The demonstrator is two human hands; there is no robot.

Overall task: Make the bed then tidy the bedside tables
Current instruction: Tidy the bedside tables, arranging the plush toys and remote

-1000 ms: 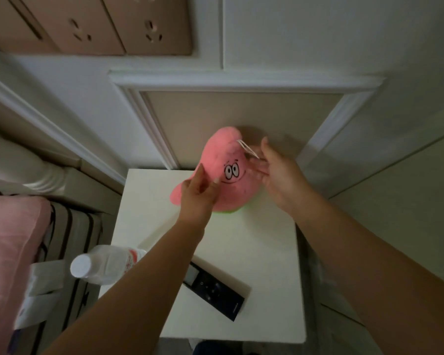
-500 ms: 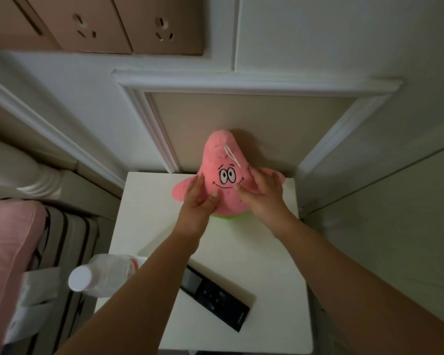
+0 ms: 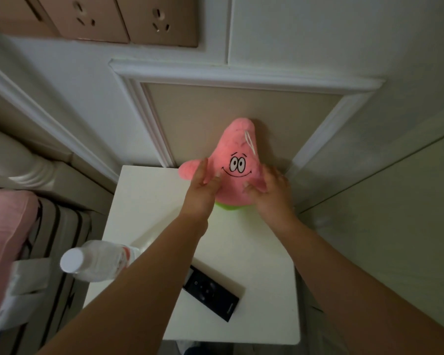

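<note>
Pink star-shaped plush toy with a cartoon face stands upright at the back of the white bedside worktop, leaning on the beige wall panel. Left hand lies with fingers mostly straight against its left side; right hand has fingers lightly curled on its right side. Cannot tell whether either grip really clasps or just steadies. Plush looks light, soft, squashy, non-fragile, likely to flop over; best held by the wide lower body, both sides, not the thin white hanging loop. Clear plastic water bottle with white cap and black rectangular remote sit near the front edge.
</note>
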